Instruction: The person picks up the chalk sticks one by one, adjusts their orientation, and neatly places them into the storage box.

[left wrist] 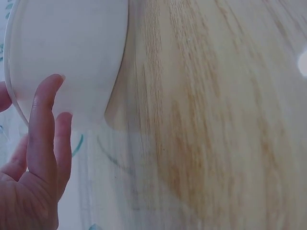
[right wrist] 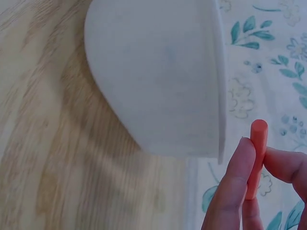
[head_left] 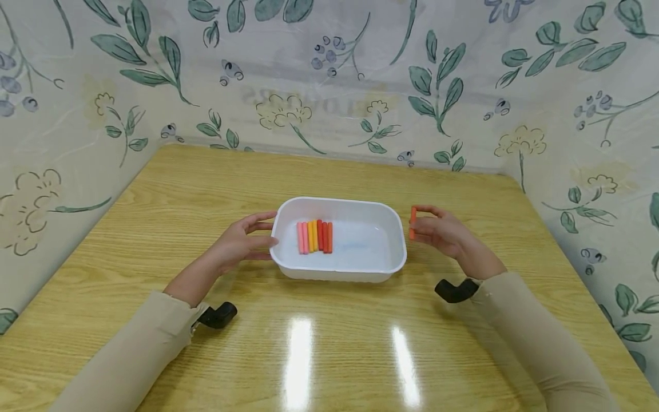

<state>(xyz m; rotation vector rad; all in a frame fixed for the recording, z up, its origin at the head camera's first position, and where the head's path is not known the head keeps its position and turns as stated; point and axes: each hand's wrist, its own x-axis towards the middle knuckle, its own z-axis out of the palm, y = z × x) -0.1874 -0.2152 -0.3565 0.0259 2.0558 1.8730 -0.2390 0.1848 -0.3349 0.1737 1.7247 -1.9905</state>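
Note:
A white plastic tub stands on the table. Pink, yellow, red and orange sticks, like crayons or chalk, lie side by side in its left half. My left hand holds the tub's left end, thumb at the rim and fingers spread along the outer wall. In the left wrist view, fingers appear against that wall. Just beyond the tub's right end, my right hand pinches one orange stick between thumb and fingers. The stick stands nearly upright in the right wrist view, apart from the tub.
The wood-grain table reflects two bright light streaks near the front. Floral cloth hangs behind the table and at both sides. A black curved piece sticks out at the left cuff, and another black piece at the right.

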